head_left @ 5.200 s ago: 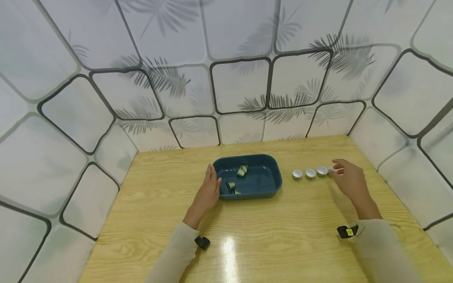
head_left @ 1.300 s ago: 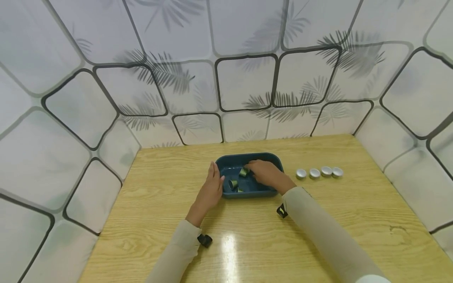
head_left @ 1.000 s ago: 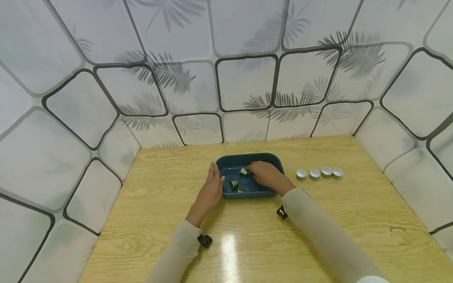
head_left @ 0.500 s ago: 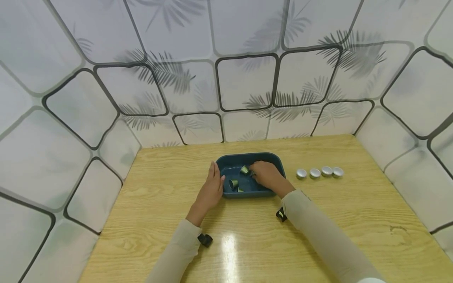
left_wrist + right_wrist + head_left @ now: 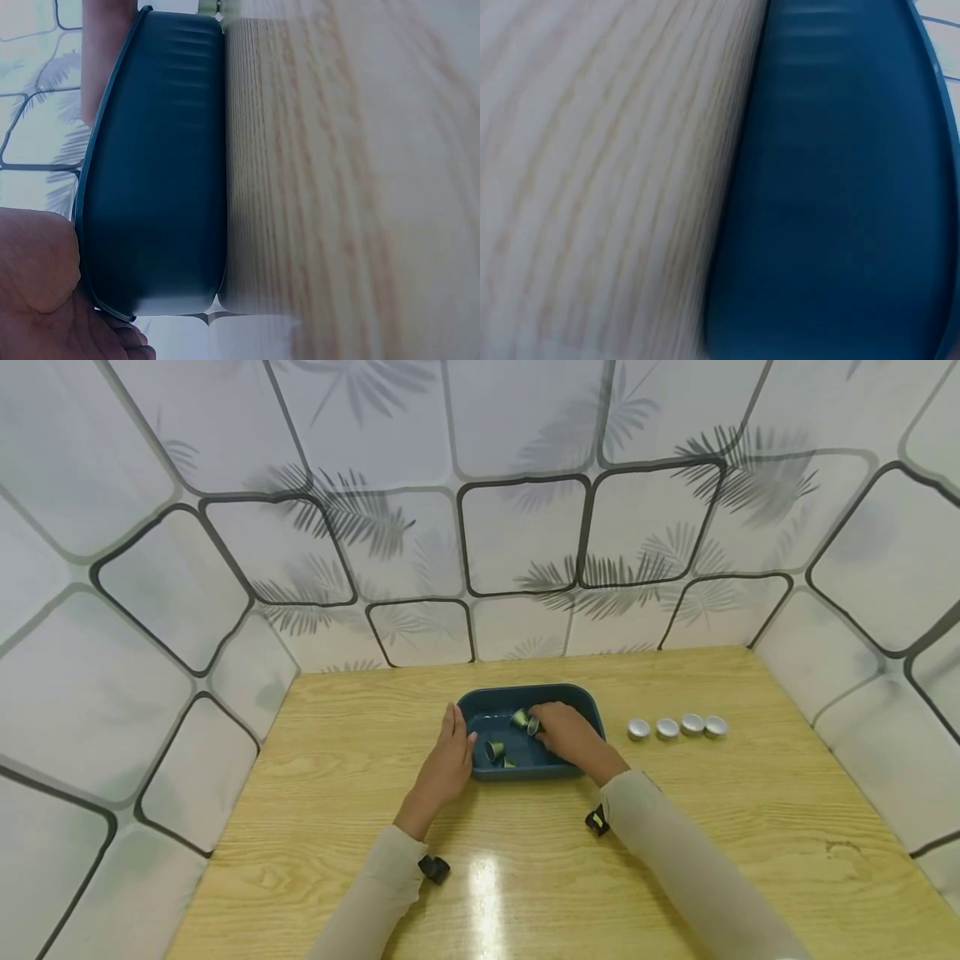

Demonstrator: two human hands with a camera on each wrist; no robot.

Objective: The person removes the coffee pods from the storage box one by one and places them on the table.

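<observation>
A dark blue rectangular tray (image 5: 495, 773) lies on the wooden table, its outer wall filling much of both wrist views. My left hand (image 5: 447, 760) rests against the tray's left end, its fingers straight along the wall and the thumb at the rim. Inside the tray, my right hand (image 5: 566, 733) pinches a green coffee capsule (image 5: 533, 727), partly hidden by the fingers. Just left of it lies another green coffee capsule (image 5: 520, 718). Nearer the front left corner are a tilted capsule (image 5: 494, 750) and one (image 5: 508, 763) partly hidden by the front wall.
Right of the tray stands a row of several round pieces with silvery tops, from the nearest piece (image 5: 638, 729) to the farthest piece (image 5: 716, 727). Patterned white walls (image 5: 517, 543) enclose the table (image 5: 337, 827) at the back and sides.
My right hand has come from the row on the right into the tray, leaving a silvery-topped piece at the row's end. One capsule is now in its fingers. The left hand has stayed at the tray.
</observation>
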